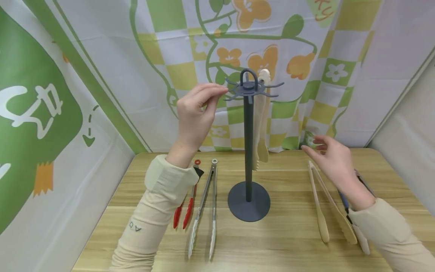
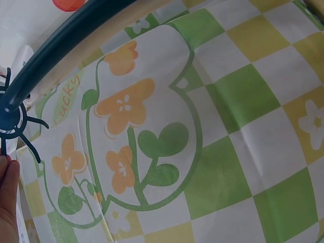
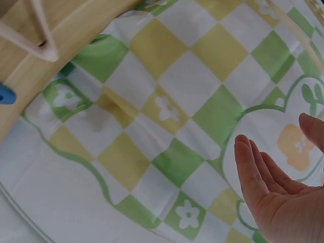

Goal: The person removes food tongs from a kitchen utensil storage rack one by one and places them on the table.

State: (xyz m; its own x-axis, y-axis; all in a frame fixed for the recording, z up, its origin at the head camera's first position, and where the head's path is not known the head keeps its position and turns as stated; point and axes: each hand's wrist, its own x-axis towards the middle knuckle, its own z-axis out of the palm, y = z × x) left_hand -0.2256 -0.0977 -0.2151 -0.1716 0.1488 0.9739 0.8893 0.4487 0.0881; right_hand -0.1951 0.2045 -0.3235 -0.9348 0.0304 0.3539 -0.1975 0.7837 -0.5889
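Observation:
A dark grey rack (image 1: 249, 151) with a round base, upright pole and ring of hooks stands on the table. My left hand (image 1: 198, 109) pinches the tip of a hook on the rack's left side; the left wrist view shows the fingers (image 2: 9, 187) at the hooks (image 2: 34, 122). A pair of pale wooden tongs (image 1: 259, 124) hangs from the rack's far right side. My right hand (image 1: 334, 160) is raised, holding nothing, thumb and fingers apart, over the right of the table. Below it lies a second pair of wooden tongs (image 1: 318, 213).
Left of the rack, red-tipped tongs (image 1: 188, 212) and longer metal tongs (image 1: 203, 200) lie on the wooden table (image 1: 285, 245). Tongs with a blue part (image 1: 343, 199) lie at the right, partly hidden by the right arm. A patterned cloth (image 1: 278, 109) hangs behind.

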